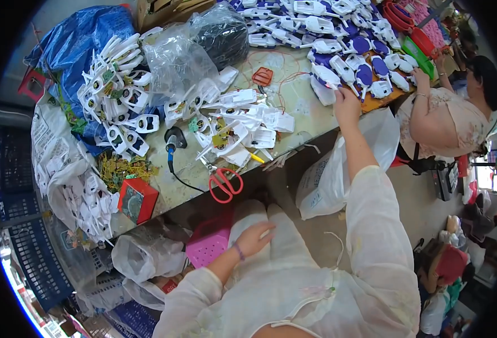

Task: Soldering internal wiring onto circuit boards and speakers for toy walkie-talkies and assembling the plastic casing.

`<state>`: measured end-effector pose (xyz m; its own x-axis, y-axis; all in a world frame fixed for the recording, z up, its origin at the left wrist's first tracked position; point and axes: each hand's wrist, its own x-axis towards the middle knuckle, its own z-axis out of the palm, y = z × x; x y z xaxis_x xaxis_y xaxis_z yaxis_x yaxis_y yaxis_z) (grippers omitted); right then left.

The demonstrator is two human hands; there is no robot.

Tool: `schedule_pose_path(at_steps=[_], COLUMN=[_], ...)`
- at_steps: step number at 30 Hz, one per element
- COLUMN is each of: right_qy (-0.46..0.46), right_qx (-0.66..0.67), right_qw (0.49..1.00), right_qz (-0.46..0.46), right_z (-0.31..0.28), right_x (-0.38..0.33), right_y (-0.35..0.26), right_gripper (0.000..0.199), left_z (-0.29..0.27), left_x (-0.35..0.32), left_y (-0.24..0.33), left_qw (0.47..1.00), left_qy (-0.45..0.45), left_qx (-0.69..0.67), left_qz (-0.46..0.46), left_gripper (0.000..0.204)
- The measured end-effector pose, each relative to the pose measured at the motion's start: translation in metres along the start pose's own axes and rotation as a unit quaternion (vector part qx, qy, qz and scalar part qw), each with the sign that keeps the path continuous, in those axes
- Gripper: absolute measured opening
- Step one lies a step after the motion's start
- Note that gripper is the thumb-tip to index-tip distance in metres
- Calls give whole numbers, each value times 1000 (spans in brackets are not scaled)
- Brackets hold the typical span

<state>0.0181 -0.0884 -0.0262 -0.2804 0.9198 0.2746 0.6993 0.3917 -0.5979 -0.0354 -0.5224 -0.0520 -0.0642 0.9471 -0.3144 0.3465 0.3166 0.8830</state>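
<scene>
My right hand (347, 106) is stretched far across the table's right side, fingers closed on the near end of a white and purple plastic casing (323, 84). The fingertips are partly hidden. Around it lie many similar white and purple casings (316, 25). On my lap rests my left hand (253, 239), empty, its fingers loosely extended. In front of me sits a heap of white casing halves (240, 121), some with wires and small circuit boards. Red-handled scissors (224, 186) lie at the table's near edge, beside a yellow-handled tool (257, 158).
A soldering iron (170, 153) with a black cord and a red box (138, 200) stand on the left. More white casings (124, 96) lie by a blue tarp (90, 39). A white sack (327, 180) hangs below the edge. A co-worker (448, 112) sits at the right.
</scene>
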Motion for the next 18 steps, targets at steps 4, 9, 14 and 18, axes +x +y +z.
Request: schedule_pose_path(at_steps=[4,9,14,18], right_qy=[-52,-272,-192,-191], right_qx=[128,337,390,-125], right_qw=[990,892,894,966], right_qz=[12,132,108,120], right_z=[-61,-138,-144,-125], right_x=[-27,-74,-112,-169], right_y=[-28,-81,-41,70], right_gripper=[28,17,21,68], left_z=[-51,-98,-70,-43], left_x=[80,143,144,137], left_y=[83,130,120,107], left_qw=[955,954,936,854], left_qy=[223,243,38,15], left_qx=[43,83,-348,-518], left_qz=[188,153,-24,-45], left_gripper=[40,78,47,54])
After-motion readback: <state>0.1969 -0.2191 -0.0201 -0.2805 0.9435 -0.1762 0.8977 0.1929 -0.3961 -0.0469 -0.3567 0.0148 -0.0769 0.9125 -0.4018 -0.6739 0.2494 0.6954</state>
